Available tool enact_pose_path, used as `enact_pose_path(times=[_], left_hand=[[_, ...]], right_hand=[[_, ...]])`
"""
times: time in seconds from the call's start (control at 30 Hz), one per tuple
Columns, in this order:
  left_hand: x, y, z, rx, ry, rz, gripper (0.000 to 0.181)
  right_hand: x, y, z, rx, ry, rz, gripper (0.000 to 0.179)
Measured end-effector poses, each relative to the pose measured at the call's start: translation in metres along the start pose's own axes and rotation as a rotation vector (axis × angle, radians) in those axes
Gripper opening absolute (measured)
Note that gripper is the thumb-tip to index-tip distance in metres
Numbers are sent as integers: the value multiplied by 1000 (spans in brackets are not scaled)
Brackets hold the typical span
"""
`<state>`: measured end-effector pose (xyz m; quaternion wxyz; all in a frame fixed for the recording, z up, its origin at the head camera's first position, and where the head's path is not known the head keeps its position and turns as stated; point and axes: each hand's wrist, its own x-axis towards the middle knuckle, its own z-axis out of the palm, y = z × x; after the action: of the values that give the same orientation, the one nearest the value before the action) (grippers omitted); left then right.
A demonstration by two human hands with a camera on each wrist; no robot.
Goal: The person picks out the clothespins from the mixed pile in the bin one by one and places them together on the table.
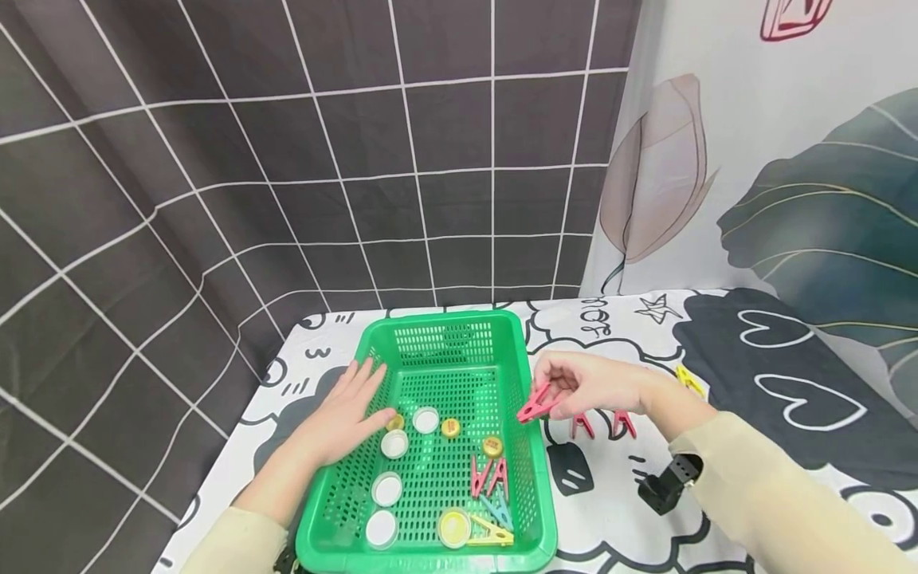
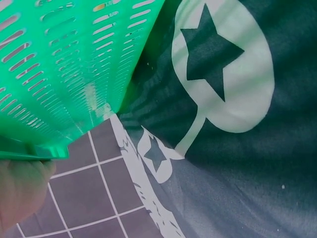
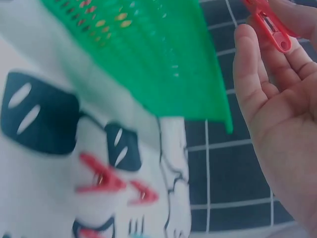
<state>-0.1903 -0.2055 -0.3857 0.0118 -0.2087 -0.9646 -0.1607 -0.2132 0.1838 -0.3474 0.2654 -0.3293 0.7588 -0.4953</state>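
Observation:
A pink-red clothespin [image 1: 536,403] is pinched between the thumb and fingers of my right hand [image 1: 584,381], at the right rim of the green basket [image 1: 534,486]. The right wrist view shows the same clothespin [image 3: 272,29] at the fingertips. My left hand [image 1: 347,418] lies with straight fingers over the basket's left rim. Inside the basket, two red clothespins [image 1: 479,478], a blue clothespin [image 1: 498,510] and a yellow clothespin [image 1: 492,532] lie at the near right. Several white round lids [image 1: 387,489] and small yellow caps [image 1: 450,428] are spread across its floor.
Right of the basket, two red clothespins [image 1: 624,424] and a yellow clothespin [image 1: 690,381] lie on the patterned tablecloth [image 1: 610,518], partly behind or near my right arm. A round tub with yellow contents [image 1: 454,528] sits at the basket's near end. A dark checked curtain [image 1: 452,207] hangs behind.

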Motion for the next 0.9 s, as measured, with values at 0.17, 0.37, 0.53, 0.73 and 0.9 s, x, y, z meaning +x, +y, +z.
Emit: enact_pose_path(times=[0.17, 0.37, 0.53, 0.73, 0.9], left_hand=[[0, 1, -2, -8, 0, 4, 78], [0, 2, -2, -7, -14, -3, 78], [0, 1, -3, 1, -7, -3, 77], [-1, 2, -4, -8, -9, -2, 78], [-1, 2, -3, -14, -8, -7, 78]], right_hand=[[-19, 19, -11, -40, 57, 19, 28], [-39, 43, -21, -16, 147, 37, 27], [-53, 59, -28, -37, 232, 51, 28], [-72, 78, -32, -53, 336, 119, 31], [-88, 96, -33, -83, 435, 160, 34]])
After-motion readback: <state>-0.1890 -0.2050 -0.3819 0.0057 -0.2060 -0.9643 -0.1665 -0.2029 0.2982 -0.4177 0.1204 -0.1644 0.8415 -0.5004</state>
